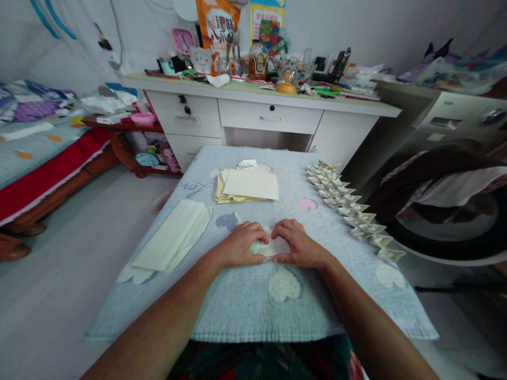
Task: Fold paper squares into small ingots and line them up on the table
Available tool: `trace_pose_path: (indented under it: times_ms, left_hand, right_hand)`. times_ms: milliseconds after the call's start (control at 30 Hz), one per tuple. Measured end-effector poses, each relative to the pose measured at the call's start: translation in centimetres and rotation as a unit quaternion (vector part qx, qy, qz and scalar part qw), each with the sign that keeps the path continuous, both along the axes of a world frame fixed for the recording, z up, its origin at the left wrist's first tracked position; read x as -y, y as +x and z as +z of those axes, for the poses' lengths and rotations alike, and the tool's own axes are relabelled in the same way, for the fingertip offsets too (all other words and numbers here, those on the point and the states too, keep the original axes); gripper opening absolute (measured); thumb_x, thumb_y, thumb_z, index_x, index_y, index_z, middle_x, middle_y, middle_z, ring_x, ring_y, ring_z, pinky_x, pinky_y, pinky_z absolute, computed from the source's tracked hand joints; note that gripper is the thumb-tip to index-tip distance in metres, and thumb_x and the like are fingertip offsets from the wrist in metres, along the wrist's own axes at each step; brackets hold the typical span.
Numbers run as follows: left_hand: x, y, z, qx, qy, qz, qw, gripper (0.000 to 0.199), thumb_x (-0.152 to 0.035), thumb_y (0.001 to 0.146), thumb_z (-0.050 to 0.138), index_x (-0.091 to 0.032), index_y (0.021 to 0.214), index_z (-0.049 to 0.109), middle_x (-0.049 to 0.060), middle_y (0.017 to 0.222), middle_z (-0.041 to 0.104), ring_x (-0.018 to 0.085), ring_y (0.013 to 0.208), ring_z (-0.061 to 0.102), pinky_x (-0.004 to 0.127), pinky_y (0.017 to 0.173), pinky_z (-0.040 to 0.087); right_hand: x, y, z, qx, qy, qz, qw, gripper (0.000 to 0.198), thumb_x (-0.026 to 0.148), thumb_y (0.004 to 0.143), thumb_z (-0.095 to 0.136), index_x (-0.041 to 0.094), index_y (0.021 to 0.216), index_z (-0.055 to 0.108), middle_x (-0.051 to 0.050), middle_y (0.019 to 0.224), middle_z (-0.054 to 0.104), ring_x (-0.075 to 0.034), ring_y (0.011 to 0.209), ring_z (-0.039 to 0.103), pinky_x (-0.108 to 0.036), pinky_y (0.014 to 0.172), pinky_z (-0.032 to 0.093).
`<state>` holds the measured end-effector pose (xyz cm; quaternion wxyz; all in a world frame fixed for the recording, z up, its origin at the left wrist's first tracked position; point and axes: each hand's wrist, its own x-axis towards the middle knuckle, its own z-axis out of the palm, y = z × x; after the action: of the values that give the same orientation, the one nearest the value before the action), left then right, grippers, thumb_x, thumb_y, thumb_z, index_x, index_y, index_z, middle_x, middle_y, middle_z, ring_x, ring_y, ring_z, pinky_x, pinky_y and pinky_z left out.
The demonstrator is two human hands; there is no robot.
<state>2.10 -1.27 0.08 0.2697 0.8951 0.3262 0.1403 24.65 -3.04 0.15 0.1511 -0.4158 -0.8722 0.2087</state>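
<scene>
Between my two hands, on the cloth-covered table, lies a small pale piece of folded paper. My left hand grips its left side, with the thumb at the near edge and the fingers curled over the top. On the right side, my right hand pinches the paper in the same way. Fingers hide part of the folds. To the left rests a stack of pale green paper sheets. Beyond my hands sits a pile of cream and yellow paper.
Along the table's right edge runs a row of folded paper boats. Crumpled white tissue lies behind the paper pile. A white desk crowded with jars stands beyond, with a washing machine at right and a bed at left.
</scene>
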Motion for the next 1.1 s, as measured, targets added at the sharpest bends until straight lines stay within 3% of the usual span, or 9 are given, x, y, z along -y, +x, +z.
trace_pose_path:
  times_ms: [167,267,400,567,767,933,1100]
  left_hand:
    - [0.04,0.05,0.11,0.013,0.018,0.011,1.000,0.016,-0.020,0.070,0.063,-0.020,0.086,0.061,0.003,0.093,0.058,0.020,0.094,0.052,0.032,0.086,0.039]
    - [0.04,0.01,0.29,0.010,0.014,0.008,1.000,0.015,-0.013,0.067,0.058,-0.019,0.081,0.060,0.003,0.089,0.058,0.019,0.089,0.053,0.032,0.085,0.040]
    - [0.11,0.01,0.38,0.002,0.017,0.008,1.000,0.016,-0.011,0.065,0.056,-0.019,0.078,0.059,0.003,0.088,0.058,0.019,0.088,0.053,0.032,0.084,0.041]
    - [0.25,0.13,0.16,-0.009,0.029,0.027,0.999,0.019,-0.015,0.068,0.060,-0.019,0.086,0.060,0.004,0.092,0.057,0.020,0.092,0.052,0.031,0.083,0.041]
    - [0.24,0.13,0.38,-0.034,0.017,0.022,0.999,0.004,-0.020,0.077,0.057,-0.018,0.078,0.060,0.003,0.084,0.059,0.018,0.086,0.053,0.028,0.078,0.040]
    - [0.17,-0.07,0.28,-0.051,-0.002,0.017,0.999,0.014,-0.024,0.084,0.050,-0.018,0.081,0.063,0.003,0.082,0.064,0.018,0.082,0.057,0.027,0.073,0.041]
    - [0.09,-0.13,-0.03,-0.031,-0.011,0.005,0.999,0.022,-0.021,0.085,0.048,-0.019,0.099,0.066,0.004,0.096,0.069,0.019,0.091,0.060,0.029,0.081,0.041]
  right_hand:
    - [0.10,-0.08,-0.03,0.006,0.010,-0.003,1.000,0.040,0.039,0.071,0.073,0.021,0.104,0.058,-0.007,0.109,0.052,-0.025,0.100,0.043,-0.040,0.090,0.032]
    - [0.31,-0.24,0.13,0.007,0.016,-0.008,1.000,0.037,0.022,0.069,0.070,0.021,0.103,0.058,-0.006,0.108,0.052,-0.024,0.100,0.043,-0.039,0.089,0.032]
    - [0.60,-0.51,0.48,0.002,0.028,-0.017,0.999,0.032,0.014,0.069,0.066,0.021,0.100,0.060,-0.006,0.109,0.052,-0.024,0.101,0.043,-0.038,0.088,0.031]
    - [0.60,-0.72,0.61,-0.002,0.034,0.009,0.999,0.016,0.011,0.077,0.061,0.021,0.088,0.065,-0.005,0.093,0.057,-0.021,0.092,0.046,-0.035,0.083,0.032]
    - [0.25,-0.70,0.18,-0.029,0.029,0.018,0.999,0.012,0.011,0.085,0.056,0.020,0.085,0.066,-0.004,0.086,0.061,-0.018,0.086,0.050,-0.032,0.080,0.034]
    - [0.17,-0.68,0.12,-0.028,0.013,-0.010,0.999,0.007,0.013,0.083,0.059,0.017,0.081,0.064,-0.004,0.083,0.060,-0.018,0.084,0.050,-0.031,0.077,0.036]
    - [0.19,-0.77,0.25,-0.017,0.007,-0.015,1.000,0.008,0.016,0.086,0.057,0.017,0.082,0.064,-0.004,0.083,0.059,-0.018,0.085,0.049,-0.032,0.077,0.036]
